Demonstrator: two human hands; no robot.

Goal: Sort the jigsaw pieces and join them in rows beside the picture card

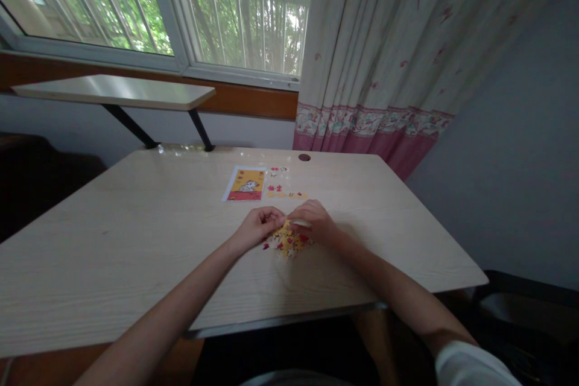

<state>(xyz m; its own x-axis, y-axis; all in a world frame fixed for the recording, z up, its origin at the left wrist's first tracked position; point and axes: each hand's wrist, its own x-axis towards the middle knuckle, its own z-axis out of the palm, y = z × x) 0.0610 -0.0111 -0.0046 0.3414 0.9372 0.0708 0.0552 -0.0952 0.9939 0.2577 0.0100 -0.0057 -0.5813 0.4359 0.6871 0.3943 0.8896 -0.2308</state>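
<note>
My left hand and my right hand meet over a small heap of yellow, red and white jigsaw pieces on the pale wooden table. Both hands are curled, fingertips pinched together above the heap, seemingly on a small yellow piece between them. Further back lies a picture card in yellow and red with a white figure on it. To its right sit a few loose pieces and a short joined yellow row.
A round cable hole lies near the table's far edge. Behind it a narrow shelf on black brackets runs under a barred window. A patterned curtain hangs at right. A dark seat stands at lower right.
</note>
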